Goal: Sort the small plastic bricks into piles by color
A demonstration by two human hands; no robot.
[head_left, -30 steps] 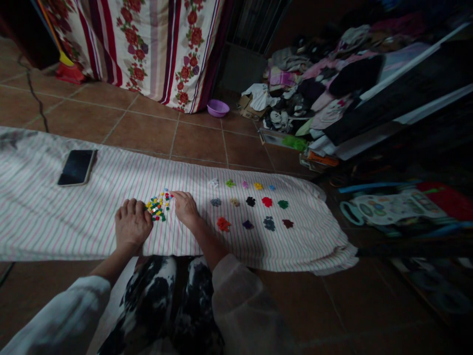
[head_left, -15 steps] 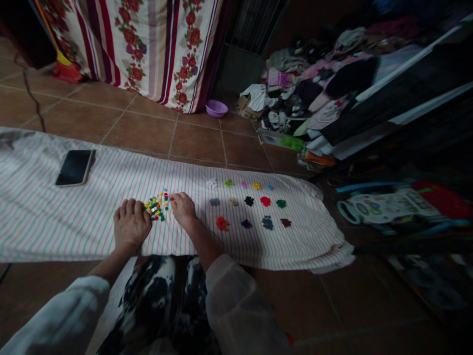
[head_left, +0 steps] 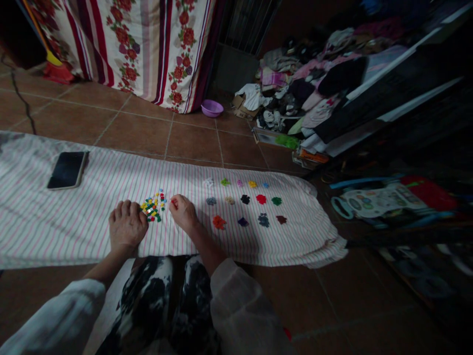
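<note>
A mixed pile of small coloured pieces [head_left: 151,209], mostly yellow and green with some red, white and blue, lies on the striped cloth [head_left: 96,217]. Flat on the cloth at the pile's left edge rests my left hand [head_left: 127,223], its fingers stretched out. My right hand [head_left: 184,213] is just right of the pile, thumb and fingertips pinched on a small red piece [head_left: 173,201]. Farther right, several little heaps sorted by colour form three rows, among them a red heap [head_left: 260,199], an orange heap [head_left: 219,222], a black heap [head_left: 245,199] and a green heap [head_left: 276,201].
A phone [head_left: 67,170] lies on the cloth at the left. Beyond the cloth, a purple basin [head_left: 212,108] stands on the tiled floor near a flowered curtain [head_left: 148,49]. Heaped clothes [head_left: 314,84] fill the back right. A red dustpan [head_left: 58,73] is at the far left.
My right hand has drawn slightly away from the mixed pile, with the red piece now showing at its fingertips. My left hand stays beside the pile. The whole view has shifted a little.
</note>
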